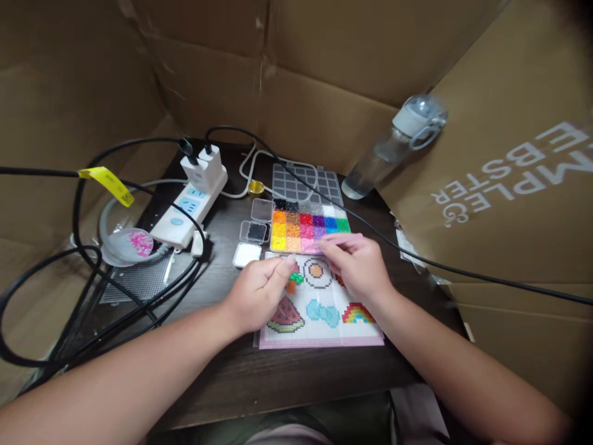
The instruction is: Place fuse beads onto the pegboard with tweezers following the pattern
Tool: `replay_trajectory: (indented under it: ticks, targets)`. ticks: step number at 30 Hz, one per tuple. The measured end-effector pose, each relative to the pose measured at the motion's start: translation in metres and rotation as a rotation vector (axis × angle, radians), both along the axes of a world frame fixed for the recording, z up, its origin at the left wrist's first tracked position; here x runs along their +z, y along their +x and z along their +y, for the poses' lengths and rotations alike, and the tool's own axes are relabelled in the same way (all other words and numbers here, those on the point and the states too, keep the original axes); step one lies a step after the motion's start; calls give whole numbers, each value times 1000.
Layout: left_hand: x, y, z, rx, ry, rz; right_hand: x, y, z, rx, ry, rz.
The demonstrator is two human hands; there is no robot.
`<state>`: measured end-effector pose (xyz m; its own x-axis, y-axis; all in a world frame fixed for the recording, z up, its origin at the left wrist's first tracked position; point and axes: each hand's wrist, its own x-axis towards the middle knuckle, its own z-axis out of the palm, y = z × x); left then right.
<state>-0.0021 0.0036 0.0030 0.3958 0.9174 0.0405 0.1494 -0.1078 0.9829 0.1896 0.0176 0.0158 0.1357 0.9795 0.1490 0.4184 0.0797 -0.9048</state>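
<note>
"MPLE" and "EBSTER" on cardboard [509, 216]

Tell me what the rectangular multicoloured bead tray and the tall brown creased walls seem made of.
The bead tray: probably rigid, slightly glossy plastic, judging by its translucent gridded lid. The brown walls: most likely matte cardboard, given the folds and white printed lettering.

To your left lies a white power strip [206, 201] with white adapters [200, 169] plugged into its far end. Black cables [41, 172] loop beside it, a yellow tag [107, 185] fixed to 1 of them. On your right, a clear water bottle [382, 159] rests near brown cardboard walls [324, 105]; 1 wall bears white lettering [503, 162].
</note>
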Motion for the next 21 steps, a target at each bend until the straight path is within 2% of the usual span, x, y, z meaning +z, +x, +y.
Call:
replay_trajectory:
  ticks: [2,5,12,21]
  targets:
    - [-2,0,0,-5,-3,-2,1,5,-26,82,-44,-41]
    - [-5,1,-1,-5,-10,-4,-2,7,-46,140,11,-2]
    - [-6,0,-1,-10,-16,-22,-12,0,-39,241,48,41]
    - [-6,1,-1,-7,-4,-33,-16,0,-40,223,32,33]
